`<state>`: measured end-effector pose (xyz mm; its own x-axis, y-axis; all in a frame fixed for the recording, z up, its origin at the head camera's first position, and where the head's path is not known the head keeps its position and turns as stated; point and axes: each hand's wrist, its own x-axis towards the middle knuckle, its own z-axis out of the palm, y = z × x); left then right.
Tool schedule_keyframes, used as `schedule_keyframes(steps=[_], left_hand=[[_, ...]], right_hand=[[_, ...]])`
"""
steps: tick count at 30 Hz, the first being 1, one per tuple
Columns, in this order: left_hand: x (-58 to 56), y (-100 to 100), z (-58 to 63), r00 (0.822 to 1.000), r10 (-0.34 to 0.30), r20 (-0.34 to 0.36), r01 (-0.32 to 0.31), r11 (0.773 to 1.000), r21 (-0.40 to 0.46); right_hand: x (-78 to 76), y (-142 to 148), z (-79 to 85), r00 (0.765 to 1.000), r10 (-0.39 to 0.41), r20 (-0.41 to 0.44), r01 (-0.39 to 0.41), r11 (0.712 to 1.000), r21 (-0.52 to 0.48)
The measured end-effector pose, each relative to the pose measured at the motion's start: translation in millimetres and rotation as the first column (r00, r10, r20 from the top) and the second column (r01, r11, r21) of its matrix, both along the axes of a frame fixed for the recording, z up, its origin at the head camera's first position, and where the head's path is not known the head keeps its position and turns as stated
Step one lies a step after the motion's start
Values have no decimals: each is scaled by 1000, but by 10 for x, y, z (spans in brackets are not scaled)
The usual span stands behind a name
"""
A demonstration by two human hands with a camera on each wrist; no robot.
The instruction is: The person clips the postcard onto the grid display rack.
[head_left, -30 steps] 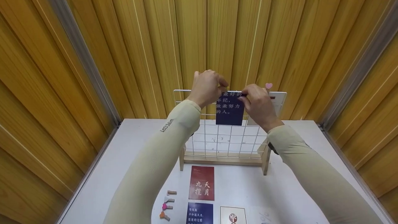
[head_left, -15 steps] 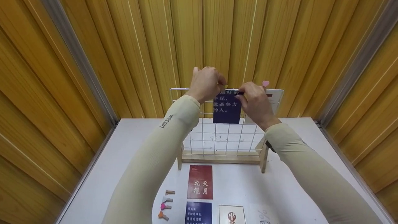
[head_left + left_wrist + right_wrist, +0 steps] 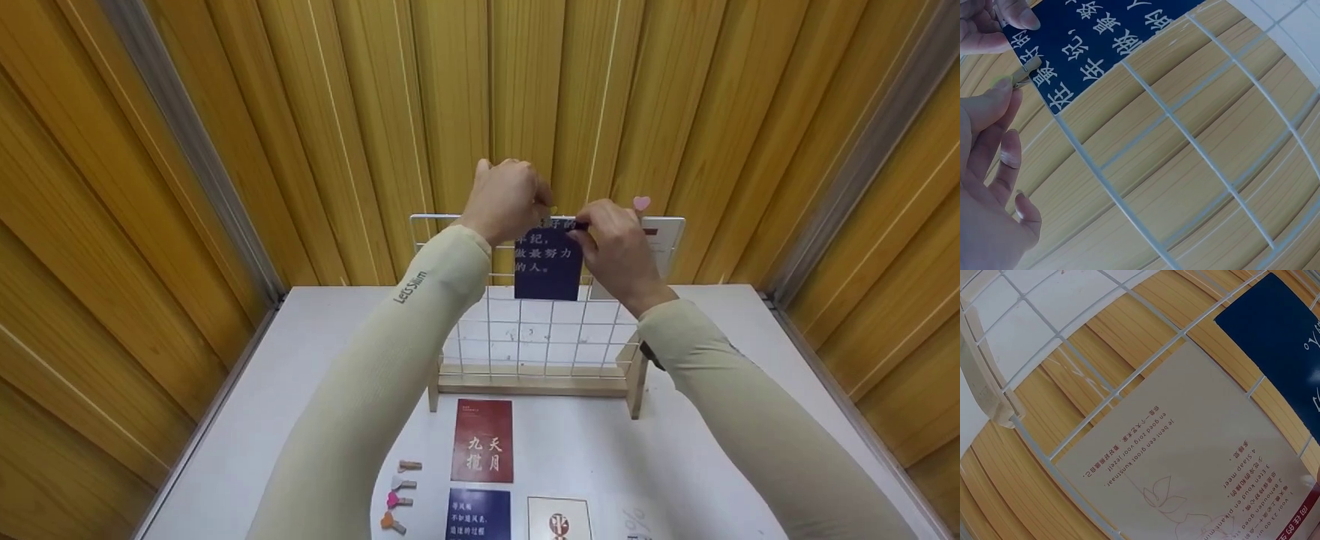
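My left hand pinches a small wooden clothespin with a yellow end at the top of the mesh rack. The clothespin's tip lies over the upper edge of a dark blue card with white characters. My right hand pinches that card near its top right corner, seen also at the upper left of the left wrist view. The card hangs upright against the white wire grid. Right of it hangs a pale card with red print, partly hidden by my right hand in the head view. A pink heart clip tops it.
The rack's wooden base stands on a white table. In front lie a red card, another blue card and a cream card. Several clothespins lie left of them. Yellow wood-look panels enclose the table.
My left hand has shifted slightly right along the rack's top edge with the clothespin. My right hand stays at the card's corner. The head view has moved a little.
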<state>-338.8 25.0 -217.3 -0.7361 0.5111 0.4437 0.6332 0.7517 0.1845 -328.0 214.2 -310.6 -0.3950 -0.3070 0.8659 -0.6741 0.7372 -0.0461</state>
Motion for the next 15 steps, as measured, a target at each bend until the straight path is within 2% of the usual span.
schedule_keyframes(steps=[15], left_hand=[[-6,2,-9,1000,23,15,-23,1000,14]], right_hand=[[-2,0,0,1000,10,1,-10,1000,23]])
